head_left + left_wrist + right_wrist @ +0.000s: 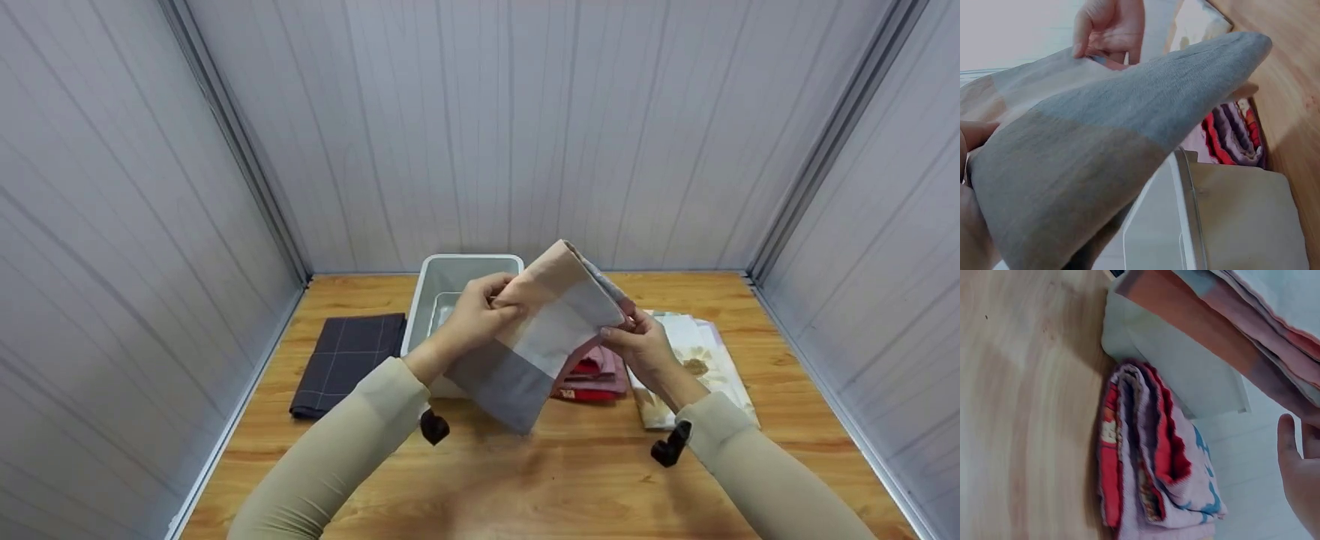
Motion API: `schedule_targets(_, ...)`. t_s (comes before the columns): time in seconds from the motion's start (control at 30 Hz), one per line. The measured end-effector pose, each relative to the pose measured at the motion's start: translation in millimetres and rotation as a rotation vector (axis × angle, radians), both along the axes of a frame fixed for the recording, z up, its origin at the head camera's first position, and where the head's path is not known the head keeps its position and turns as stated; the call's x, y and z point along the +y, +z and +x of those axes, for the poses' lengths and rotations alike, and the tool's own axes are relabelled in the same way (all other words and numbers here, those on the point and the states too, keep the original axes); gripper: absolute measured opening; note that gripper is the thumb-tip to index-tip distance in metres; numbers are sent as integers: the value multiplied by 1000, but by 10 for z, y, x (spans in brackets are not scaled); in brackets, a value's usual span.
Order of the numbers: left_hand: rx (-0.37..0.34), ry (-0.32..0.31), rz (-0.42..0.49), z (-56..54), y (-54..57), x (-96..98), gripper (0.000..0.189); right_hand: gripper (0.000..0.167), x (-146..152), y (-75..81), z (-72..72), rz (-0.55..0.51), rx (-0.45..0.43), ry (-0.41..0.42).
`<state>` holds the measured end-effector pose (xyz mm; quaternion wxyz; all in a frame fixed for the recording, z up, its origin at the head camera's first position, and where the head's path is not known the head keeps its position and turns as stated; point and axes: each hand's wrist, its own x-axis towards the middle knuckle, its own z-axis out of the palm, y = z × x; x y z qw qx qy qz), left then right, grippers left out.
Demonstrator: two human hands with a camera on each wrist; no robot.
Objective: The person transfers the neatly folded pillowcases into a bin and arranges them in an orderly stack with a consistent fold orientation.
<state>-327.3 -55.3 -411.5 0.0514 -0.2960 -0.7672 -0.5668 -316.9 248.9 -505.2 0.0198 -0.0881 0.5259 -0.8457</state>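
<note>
As left fingers (pixel 510 310) and right fingers (pixel 616 335) grip one checked cloth (pixel 551 322), one bin (pixel 459 274), three folded bundles (pixel 349 364) (pixel 592 384) (pixel 697 367) nearby

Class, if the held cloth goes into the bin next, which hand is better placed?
Likely the left hand: it grips the cloth nearer the bin, while the right hand grips it nearer the floral fabric.
</note>
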Motion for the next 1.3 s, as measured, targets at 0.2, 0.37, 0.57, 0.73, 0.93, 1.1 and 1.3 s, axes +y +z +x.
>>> schedule_targets(0.2, -28, -3, 25, -49, 18, -14, 33, 33, -157, -103, -24, 37, -42, 41)
schedule_targets(0.37, -33, 8, 49, -84, 54, -42, 34, 34, -346, -195, -53, 21, -57, 54)
schedule_targets(0.57, -62, 44, 85, -131, 79, -100, 39, 58, -529, -265, -21, 7, -63, 44)
schedule_targets(0.73, -81, 81, 96, -191, 41, -141, 39, 101, -601, -245, 7, 38, -62, 17)
schedule_targets(0.93, -68, 123, 73, -263, -39, -179, 37, 86, -648, -184, 6, 201, -75, -99)
schedule_targets(1.1, -20, 134, -27, -312, -119, -233, 32, 65, -662, -146, 19, 308, -103, -175)
schedule_targets(1.3, 8, 164, -175, -361, -242, -317, 28, 63, -652, -95, 9, 350, -83, -188)
